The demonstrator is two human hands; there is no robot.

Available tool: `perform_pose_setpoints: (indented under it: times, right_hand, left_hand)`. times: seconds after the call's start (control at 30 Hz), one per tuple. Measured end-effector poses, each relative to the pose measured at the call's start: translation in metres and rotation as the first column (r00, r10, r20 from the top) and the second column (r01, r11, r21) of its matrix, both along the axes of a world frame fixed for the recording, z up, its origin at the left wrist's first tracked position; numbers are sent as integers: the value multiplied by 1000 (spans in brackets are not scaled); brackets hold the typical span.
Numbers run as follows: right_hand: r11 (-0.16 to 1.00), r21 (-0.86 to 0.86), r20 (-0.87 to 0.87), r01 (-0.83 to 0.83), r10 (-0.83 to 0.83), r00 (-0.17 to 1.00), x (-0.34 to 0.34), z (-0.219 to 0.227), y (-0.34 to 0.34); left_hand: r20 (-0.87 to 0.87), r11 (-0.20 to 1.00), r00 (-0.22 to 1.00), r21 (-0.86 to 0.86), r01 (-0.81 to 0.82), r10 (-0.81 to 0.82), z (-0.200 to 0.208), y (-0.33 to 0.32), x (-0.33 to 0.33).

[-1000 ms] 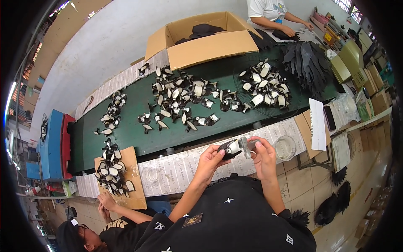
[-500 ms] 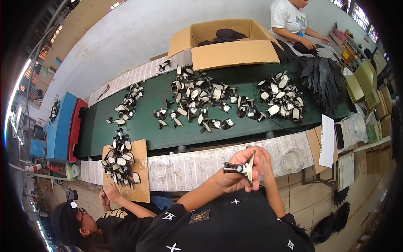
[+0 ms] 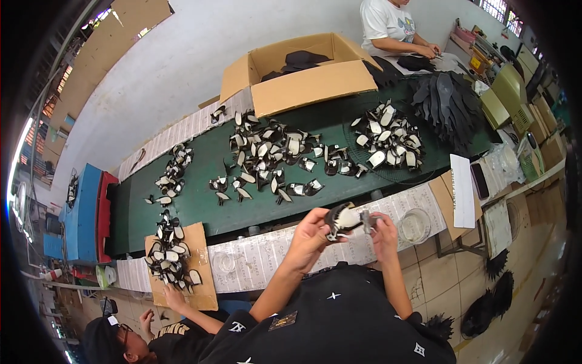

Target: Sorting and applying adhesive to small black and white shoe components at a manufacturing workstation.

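My left hand (image 3: 311, 235) grips a small black-and-white shoe-upper piece (image 3: 341, 218) held up in front of my chest. My right hand (image 3: 383, 229) pinches a small grey tool or brush (image 3: 367, 221) against that piece's right end. Both hands hover over the paper-covered front ledge (image 3: 267, 258) of a long green table (image 3: 206, 203). Several heaps of the same black-and-white pieces (image 3: 276, 155) lie spread on the green surface beyond my hands.
An open cardboard box (image 3: 297, 76) stands at the table's far side. A round clear dish (image 3: 415, 225) sits right of my hands. A person at lower left reaches onto a cardboard sheet (image 3: 203, 279) with pieces. Another person (image 3: 394, 27) sits at the far end, by black material (image 3: 445, 100).
My hands brought the piece together and shifted slightly right; the view tilted, moving the table and box around in the picture. The right hand now touches the piece with the tool.
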State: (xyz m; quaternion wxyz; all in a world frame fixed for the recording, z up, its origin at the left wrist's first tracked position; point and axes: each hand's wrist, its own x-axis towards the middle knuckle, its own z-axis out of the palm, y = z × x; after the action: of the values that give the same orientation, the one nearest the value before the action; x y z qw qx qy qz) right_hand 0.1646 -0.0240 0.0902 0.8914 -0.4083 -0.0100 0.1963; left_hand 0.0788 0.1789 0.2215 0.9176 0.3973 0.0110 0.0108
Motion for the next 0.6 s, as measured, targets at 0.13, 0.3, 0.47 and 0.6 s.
perform_pose_setpoints:
  times: [0.13,0.3,0.47,0.6]
  right_hand:
    - [972,-65,227,224,-204,952,-19,84,-5]
    - [829,-418,803,371,147,577,-31,144,9]
    - [720,-536,827,441,342,446,-33,145,27]
    - [768,-500,833,399,302,463,-28,146,24]
  left_hand:
    - [-154,961,964,210,-182,216,-23,13,-10]
    - [-176,961,966,235,-147,191,-33,9,-11]
    - [-164,966,977,240,-96,138,-33,0,-6]
    - [-167,975,977,201,-99,134,-30,-1,-3]
